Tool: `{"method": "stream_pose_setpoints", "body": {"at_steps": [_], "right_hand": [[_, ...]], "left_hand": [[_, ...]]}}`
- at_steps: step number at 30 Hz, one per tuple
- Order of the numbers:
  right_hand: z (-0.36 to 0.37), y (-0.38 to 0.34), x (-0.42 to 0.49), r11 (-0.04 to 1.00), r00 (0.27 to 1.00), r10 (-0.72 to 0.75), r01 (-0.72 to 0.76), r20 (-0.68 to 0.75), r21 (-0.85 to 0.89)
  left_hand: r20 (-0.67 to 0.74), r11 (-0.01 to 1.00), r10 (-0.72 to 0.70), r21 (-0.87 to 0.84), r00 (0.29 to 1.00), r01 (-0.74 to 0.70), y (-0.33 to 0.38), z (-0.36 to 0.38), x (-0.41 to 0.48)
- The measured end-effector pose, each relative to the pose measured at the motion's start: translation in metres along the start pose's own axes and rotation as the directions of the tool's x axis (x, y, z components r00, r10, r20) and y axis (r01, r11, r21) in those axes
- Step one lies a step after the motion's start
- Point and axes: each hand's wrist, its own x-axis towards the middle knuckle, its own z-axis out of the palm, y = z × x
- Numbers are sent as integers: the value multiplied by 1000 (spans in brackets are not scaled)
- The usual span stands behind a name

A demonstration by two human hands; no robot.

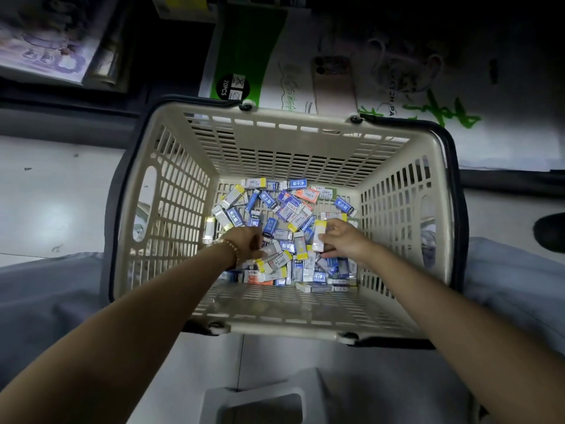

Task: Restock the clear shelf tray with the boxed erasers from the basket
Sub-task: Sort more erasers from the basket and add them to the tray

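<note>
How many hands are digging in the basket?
2. The left hand is over the erasers at the pile's left; the right hand is at the right, its grip on a yellow-tipped eraser box. Neither is hidden.

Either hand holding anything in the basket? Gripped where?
Right hand pinches a yellow-ended eraser box by its long sides. Left hand is curled over the pile; whether it holds a box cannot be told.

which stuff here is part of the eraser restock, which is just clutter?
In the job: basket; boxed erasers; left hand reaching into the pile; right hand gripping a yellow-ended box.

Lying about: phone; sketch paper pack; stool. No clear tray in view.
</note>
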Motion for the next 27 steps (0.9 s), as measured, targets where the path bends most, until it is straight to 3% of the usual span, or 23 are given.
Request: {"method": "stream_pose_setpoints", "body": {"at_steps": [4,6,8,10,11,15,18,20,24,27], "right_hand": [[17,7,-3,1000,999,-6,7,43,-17],[26,10,-3,1000,995,-13,12,96,5],[34,9,-2,994,995,-66,59,78,87],[42,4,-2,982,991,-121,111,54,155],[45,1,-2,977,987,-147,135,59,167],[43,-3,-1,986,986,-150,143,78,85],[28,10,6,955,994,-7,-25,-107,-295],[29,15,7,904,981,80,-147,-179,-401],[49,6,13,888,954,124,-229,-272,-399],[55,5,19,937,953,181,-242,-243,-251]], "left_hand": [[8,972,-41,-233,999,42,1,2,-4],[73,904,-46,-420,996,72,1,1,-5],[189,672,-39,-722,981,165,5,-2,-5],[306,397,-16,-872,952,287,11,-7,-6],[322,346,9,-889,947,299,12,-9,-6],[211,370,-47,-904,976,213,9,-14,-8],[221,311,-134,-916,966,253,-3,-17,-7],[252,256,-134,-925,958,280,-8,-19,-8],[282,226,-95,-928,955,296,-8,-22,-13],[291,118,-103,-946,951,302,-5,-23,-14]]}}
